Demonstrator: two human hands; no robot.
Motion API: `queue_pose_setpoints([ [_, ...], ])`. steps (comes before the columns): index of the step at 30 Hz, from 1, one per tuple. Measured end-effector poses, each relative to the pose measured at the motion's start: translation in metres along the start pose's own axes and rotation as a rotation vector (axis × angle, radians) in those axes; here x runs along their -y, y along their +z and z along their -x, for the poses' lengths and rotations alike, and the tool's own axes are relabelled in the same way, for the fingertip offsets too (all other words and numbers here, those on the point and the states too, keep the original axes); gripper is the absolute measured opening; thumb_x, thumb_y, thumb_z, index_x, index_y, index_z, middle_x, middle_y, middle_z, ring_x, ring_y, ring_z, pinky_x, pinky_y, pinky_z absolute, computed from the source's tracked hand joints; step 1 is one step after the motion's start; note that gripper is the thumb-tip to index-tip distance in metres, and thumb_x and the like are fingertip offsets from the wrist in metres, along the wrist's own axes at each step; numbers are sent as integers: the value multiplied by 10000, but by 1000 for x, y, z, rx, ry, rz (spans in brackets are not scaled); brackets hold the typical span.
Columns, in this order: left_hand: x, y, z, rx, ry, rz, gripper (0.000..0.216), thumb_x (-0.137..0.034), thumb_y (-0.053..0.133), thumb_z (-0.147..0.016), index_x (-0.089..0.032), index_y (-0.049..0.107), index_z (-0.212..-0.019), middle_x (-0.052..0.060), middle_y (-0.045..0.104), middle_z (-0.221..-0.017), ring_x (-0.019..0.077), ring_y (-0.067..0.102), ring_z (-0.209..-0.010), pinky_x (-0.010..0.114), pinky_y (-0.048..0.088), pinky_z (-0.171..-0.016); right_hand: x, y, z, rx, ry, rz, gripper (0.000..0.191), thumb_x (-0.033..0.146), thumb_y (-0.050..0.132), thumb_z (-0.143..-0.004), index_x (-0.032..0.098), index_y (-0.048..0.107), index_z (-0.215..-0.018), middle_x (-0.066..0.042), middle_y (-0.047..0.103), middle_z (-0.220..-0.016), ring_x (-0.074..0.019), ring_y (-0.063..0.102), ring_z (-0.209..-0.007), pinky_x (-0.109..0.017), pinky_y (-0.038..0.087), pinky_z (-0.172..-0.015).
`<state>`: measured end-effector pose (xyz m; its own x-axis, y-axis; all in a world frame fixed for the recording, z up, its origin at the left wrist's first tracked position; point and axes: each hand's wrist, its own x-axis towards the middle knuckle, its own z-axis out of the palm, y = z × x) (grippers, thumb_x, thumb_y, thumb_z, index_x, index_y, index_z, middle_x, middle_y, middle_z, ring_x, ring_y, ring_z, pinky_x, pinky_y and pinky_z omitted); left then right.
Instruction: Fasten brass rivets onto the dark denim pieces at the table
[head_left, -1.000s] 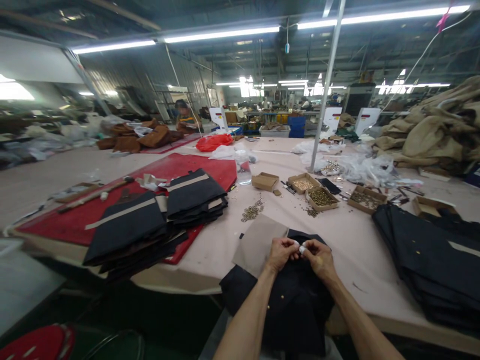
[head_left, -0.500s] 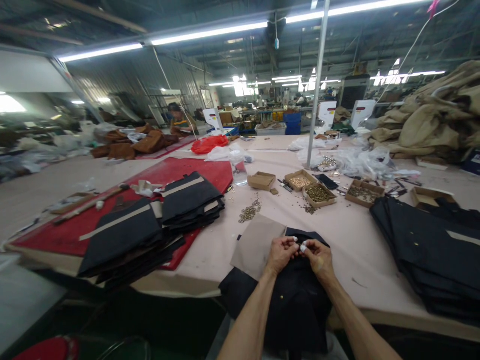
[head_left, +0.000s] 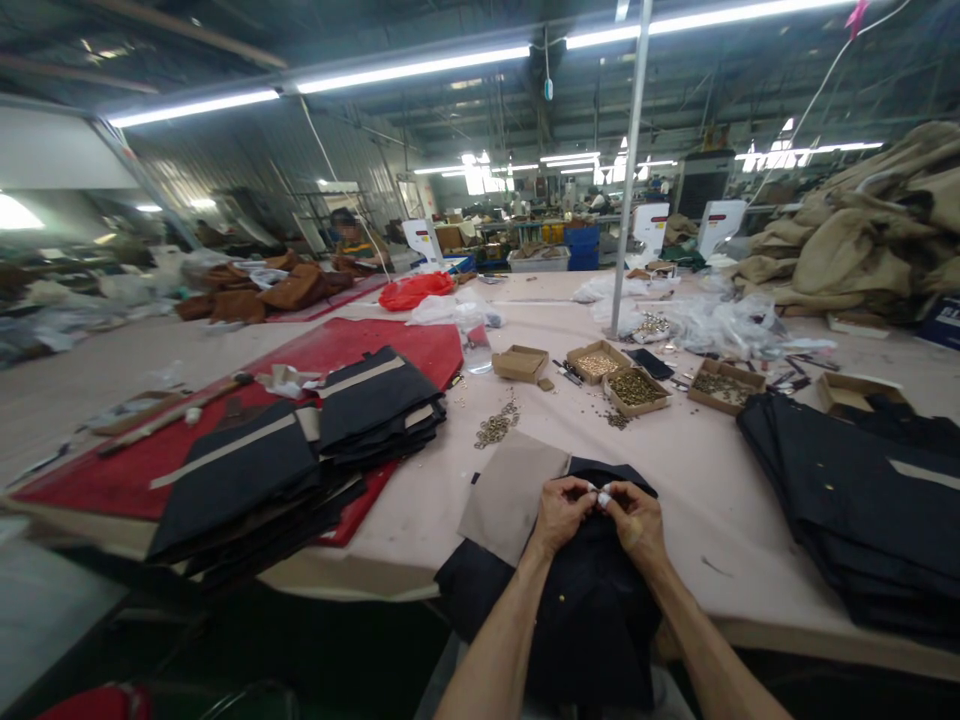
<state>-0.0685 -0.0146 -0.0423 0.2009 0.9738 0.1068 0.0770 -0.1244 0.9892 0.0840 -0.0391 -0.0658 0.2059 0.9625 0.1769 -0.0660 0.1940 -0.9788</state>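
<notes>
My left hand [head_left: 562, 512] and my right hand [head_left: 636, 520] meet in front of me, fingertips pinched together at the upper part of a black fabric piece [head_left: 592, 625]. White coverings wrap some fingertips. Whether a small part sits between the fingers is too small to tell. The black fabric drapes over the table's front edge toward my lap and bears a small brass-coloured stud [head_left: 562, 598]. A beige flap [head_left: 510, 500] spreads out beside my left hand.
Metal rings [head_left: 495, 428] lie loose ahead. Cardboard boxes of small hardware [head_left: 636, 388] stand beyond. Black fabric stacks lie on a red mat [head_left: 427, 350] at left and on the right [head_left: 847, 500]. A metal pole [head_left: 626, 200] rises from the table; a person [head_left: 352, 240] is far left.
The fingertips of both hands have drawn slightly closer together at the fabric. The view has shifted a little; otherwise things lie as before.
</notes>
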Motion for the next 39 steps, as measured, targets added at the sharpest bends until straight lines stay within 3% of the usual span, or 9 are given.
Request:
queue_pose_setpoints([
  [7, 4, -2, -1, -8, 9, 60, 232, -314, 723, -753, -122, 742, -882, 39, 699, -720, 110, 582, -567, 223, 477, -556, 3, -3, -7, 120, 157, 16, 354, 483, 683, -798, 136, 714, -863, -58, 695, -633, -139, 571, -438, -237, 433, -406],
  [14, 7, -2, -3, -4, -21, 126, 325, -353, 743, -761, -89, 748, -950, 82, 724, -773, 120, 610, -592, 236, 506, -581, 4, -6, -6, 76, 187, -161, 311, 403, 765, -745, 136, 694, -888, -52, 710, -660, -168, 644, -543, -260, 509, -522],
  [23, 3, -6, -4, 19, -74, 127, 268, -251, 700, -723, -89, 759, -928, 83, 729, -755, 142, 642, -599, 242, 501, -575, 2, -1, -4, 12, 136, -102, 309, 412, 754, -730, 151, 688, -882, -48, 706, -670, -177, 645, -546, -274, 510, -524],
  [34, 7, -4, -4, 33, -122, -9, 320, -418, 691, -790, -106, 682, -857, 36, 670, -663, 88, 555, -516, 180, 394, -482, -4, 0, -5, -41, 95, -69, 293, 398, 743, -725, 158, 671, -877, -38, 691, -678, -171, 642, -551, -266, 503, -519],
  [39, 11, 4, -5, 5, -107, 4, 259, -391, 604, -850, -133, 614, -874, 63, 702, -757, 128, 637, -579, 218, 474, -536, -7, -9, -10, -118, 17, 99, 310, 404, 682, -748, 161, 692, -941, -59, 708, -747, -191, 656, -610, -294, 538, -565],
])
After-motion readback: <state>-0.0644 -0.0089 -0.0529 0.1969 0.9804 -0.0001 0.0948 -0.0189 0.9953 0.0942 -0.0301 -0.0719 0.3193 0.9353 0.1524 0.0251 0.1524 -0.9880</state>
